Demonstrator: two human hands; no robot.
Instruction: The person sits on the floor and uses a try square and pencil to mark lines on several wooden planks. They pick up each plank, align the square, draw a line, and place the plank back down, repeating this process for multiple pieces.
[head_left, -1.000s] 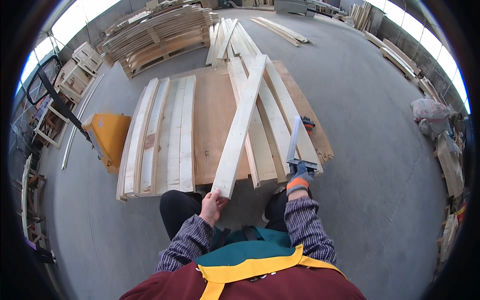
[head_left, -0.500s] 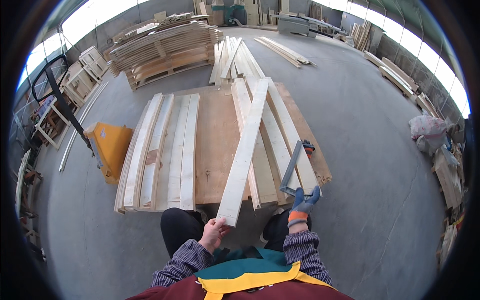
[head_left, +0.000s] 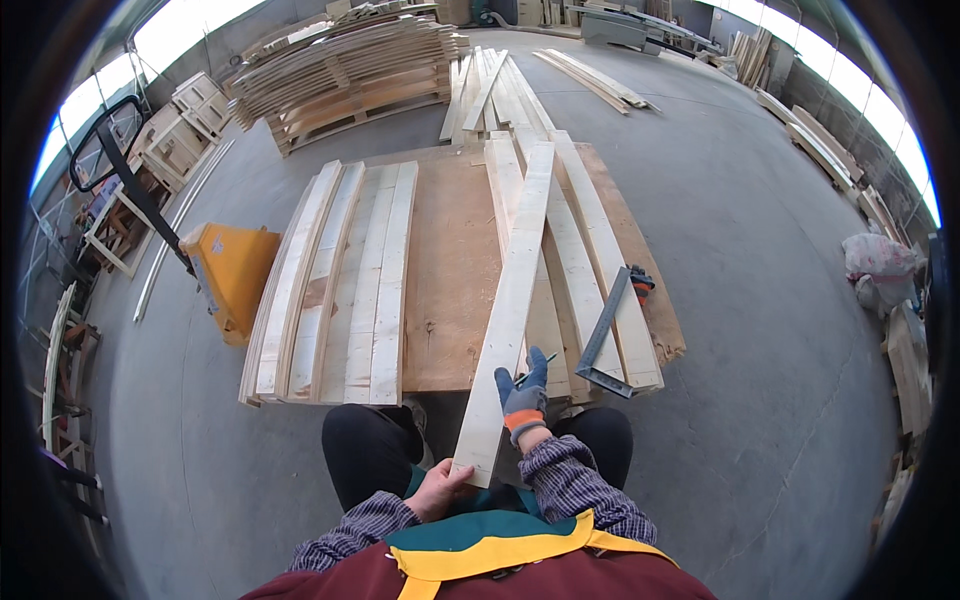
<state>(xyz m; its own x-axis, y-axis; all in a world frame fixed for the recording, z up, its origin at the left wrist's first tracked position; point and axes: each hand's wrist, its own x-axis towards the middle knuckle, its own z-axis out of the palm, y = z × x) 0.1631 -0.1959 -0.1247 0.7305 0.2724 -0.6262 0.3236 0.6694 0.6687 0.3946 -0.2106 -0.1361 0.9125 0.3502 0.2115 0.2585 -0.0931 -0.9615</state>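
My bare left hand (head_left: 442, 490) is closed on the near end of a long pale wooden board (head_left: 512, 285). That board lies at a slant over other boards, its near end jutting past the stack toward me. On my right hand (head_left: 524, 395) is a grey-blue work glove with an orange cuff. Its fingers are closed around a thin pencil-like stick (head_left: 548, 360), close against the right edge of the slanted board. Farther right, a dark metal carpenter's square (head_left: 603, 340) rests on the boards, with its short arm near their ends.
More boards (head_left: 380, 290) lie side by side on the left of a brown plywood sheet (head_left: 450, 270). A yellow pallet truck (head_left: 235, 280) stands to the left. Beyond are a stacked pallet of timber (head_left: 350, 80) and loose planks (head_left: 495, 95). A dark, reddish item (head_left: 641, 284) lies by the square.
My right hand has left the square and moved left to the slanted board, now with the thin stick showing. The board's near end has come closer to me with my left hand.
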